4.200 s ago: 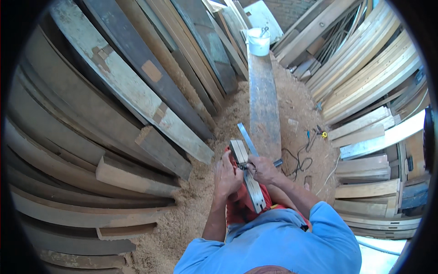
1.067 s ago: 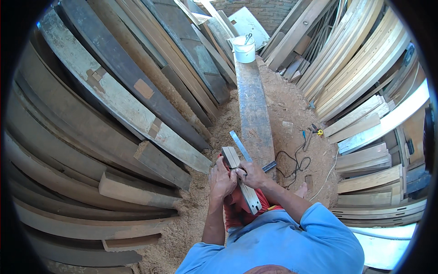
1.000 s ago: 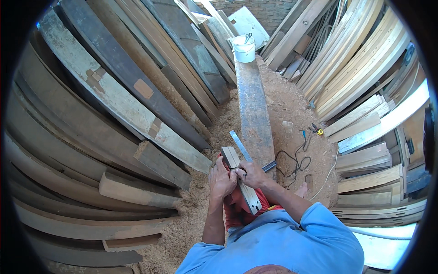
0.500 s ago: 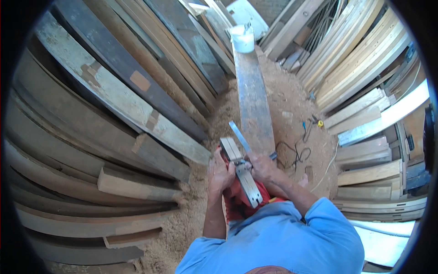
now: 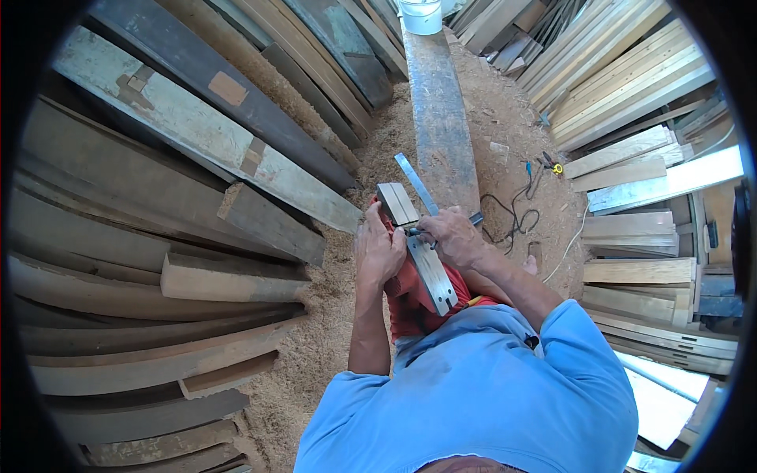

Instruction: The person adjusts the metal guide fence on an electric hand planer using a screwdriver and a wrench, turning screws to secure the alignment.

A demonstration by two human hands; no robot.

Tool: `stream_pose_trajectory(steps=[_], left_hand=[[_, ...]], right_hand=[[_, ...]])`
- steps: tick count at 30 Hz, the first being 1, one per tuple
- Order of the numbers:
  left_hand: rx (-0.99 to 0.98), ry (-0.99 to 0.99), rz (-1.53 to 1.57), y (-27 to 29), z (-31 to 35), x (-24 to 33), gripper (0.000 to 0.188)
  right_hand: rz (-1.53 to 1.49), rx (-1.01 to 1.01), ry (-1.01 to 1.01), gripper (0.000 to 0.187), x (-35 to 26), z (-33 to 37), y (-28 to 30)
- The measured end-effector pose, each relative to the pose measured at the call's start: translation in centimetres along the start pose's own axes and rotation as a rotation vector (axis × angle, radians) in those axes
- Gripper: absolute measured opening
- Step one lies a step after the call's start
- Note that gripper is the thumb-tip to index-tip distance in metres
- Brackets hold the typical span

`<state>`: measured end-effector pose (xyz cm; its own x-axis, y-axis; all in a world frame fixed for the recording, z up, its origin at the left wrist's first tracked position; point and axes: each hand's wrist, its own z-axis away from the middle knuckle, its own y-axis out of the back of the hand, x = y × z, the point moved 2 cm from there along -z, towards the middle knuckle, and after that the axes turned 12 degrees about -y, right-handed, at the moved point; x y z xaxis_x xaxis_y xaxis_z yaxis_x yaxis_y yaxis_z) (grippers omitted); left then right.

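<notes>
An electric hand planer rests over my lap with its sole facing up, its two pale metal sole plates (image 5: 432, 276) split by a gap. My left hand (image 5: 380, 251) is closed around its side, by the gap. My right hand (image 5: 457, 236) grips a thin flat metal strip (image 5: 415, 183), like a steel rule, which sticks out forward and left. The fingertips of that hand are at the gap, near a small dark metal part (image 5: 413, 232) that they partly hide. Red material shows under the planer; I cannot tell machine from clothing there.
A long plank (image 5: 443, 118) runs ahead, with a white bucket (image 5: 422, 17) at its far end. Sawdust covers the floor. Timber boards (image 5: 236, 158) line the left, stacked wood (image 5: 631, 75) the right. A dark cable (image 5: 516, 209) and a yellow-handled tool (image 5: 557, 168) lie right of the plank.
The view has tilted down, so the bucket sits nearer the upper edge. Both hands stay at the planer's gap, and the metal strip is still in the right hand.
</notes>
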<state>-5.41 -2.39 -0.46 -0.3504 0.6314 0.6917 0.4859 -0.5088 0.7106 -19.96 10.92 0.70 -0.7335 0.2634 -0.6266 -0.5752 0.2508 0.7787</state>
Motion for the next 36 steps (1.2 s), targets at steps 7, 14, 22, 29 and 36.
stream_pose_trajectory(steps=[7,14,22,29,36], left_hand=[[0.054,-0.053,-0.023,-0.2,0.1,0.7,0.073],[0.062,-0.039,-0.048,0.3,1.4,1.5,0.079],[-0.022,0.024,-0.03,0.5,0.3,1.7,0.078],[0.008,0.005,-0.007,0.3,0.8,0.6,0.079],[-0.003,0.052,0.033,0.5,0.7,0.3,0.075]], right_hand=[[-0.129,-0.012,-0.312,0.018,1.7,-1.7,-3.2],[-0.271,0.03,-0.423,0.027,-1.1,-1.2,-1.7],[-0.239,0.02,-0.486,0.027,0.6,-1.6,-2.7],[-0.295,-0.149,-0.347,0.022,0.6,-0.6,-1.3],[-0.003,-0.215,-0.326,0.028,0.9,-0.1,-0.7]])
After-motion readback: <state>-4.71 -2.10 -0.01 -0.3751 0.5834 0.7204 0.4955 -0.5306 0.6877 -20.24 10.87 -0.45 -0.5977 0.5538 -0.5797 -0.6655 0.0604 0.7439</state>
